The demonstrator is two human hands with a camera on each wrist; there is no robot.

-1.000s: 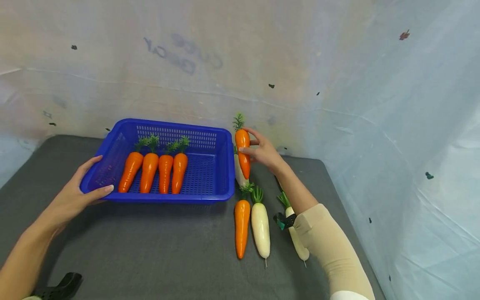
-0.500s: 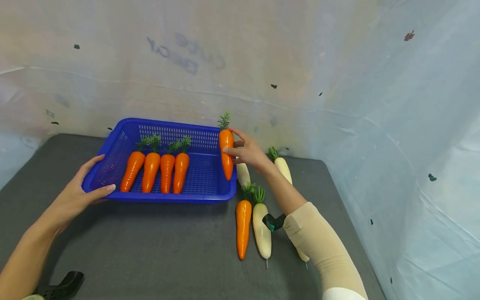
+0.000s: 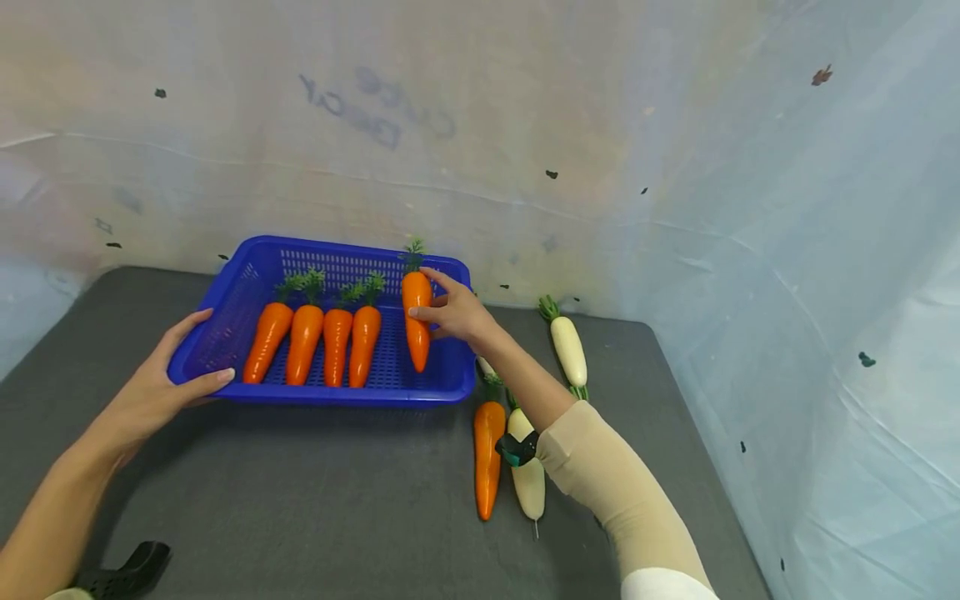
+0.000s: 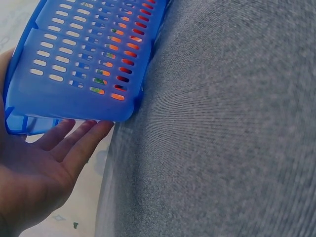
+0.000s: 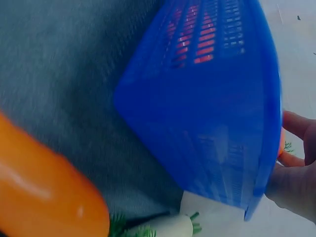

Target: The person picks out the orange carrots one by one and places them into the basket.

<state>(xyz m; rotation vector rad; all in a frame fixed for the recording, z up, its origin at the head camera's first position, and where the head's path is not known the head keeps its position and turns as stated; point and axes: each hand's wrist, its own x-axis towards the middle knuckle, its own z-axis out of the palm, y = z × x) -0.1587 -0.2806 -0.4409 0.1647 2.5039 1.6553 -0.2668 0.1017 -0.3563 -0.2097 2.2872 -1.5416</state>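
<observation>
A blue plastic basket (image 3: 420,398) stands at the left of the table, a row of several orange carrots (image 3: 303,346) lying in it with leafy tops toward the back. My left hand (image 3: 153,383) grips its left end, thumb at the front corner; in the left wrist view, fingers (image 4: 81,143) reach along the basket's outside. Over the right part of the basket, my right hand (image 3: 459,312) pinches another carrot (image 3: 417,312) between thumb and fingers, green top up. The basket wall (image 5: 197,128) hides most of that carrot in the right wrist view.
Right of the basket lie a carrot (image 3: 489,462) and a white radish (image 3: 529,487) side by side. Another white radish (image 3: 570,350) lies farther back, and more are partly hidden by the right arm. Plastic sheeting (image 3: 480,125) hangs behind the grey table (image 3: 315,500).
My right hand has carried its carrot leftward, from above the radishes past the basket's right rim to over the basket's inside, and slightly lower. The left hand keeps its hold on the basket.
</observation>
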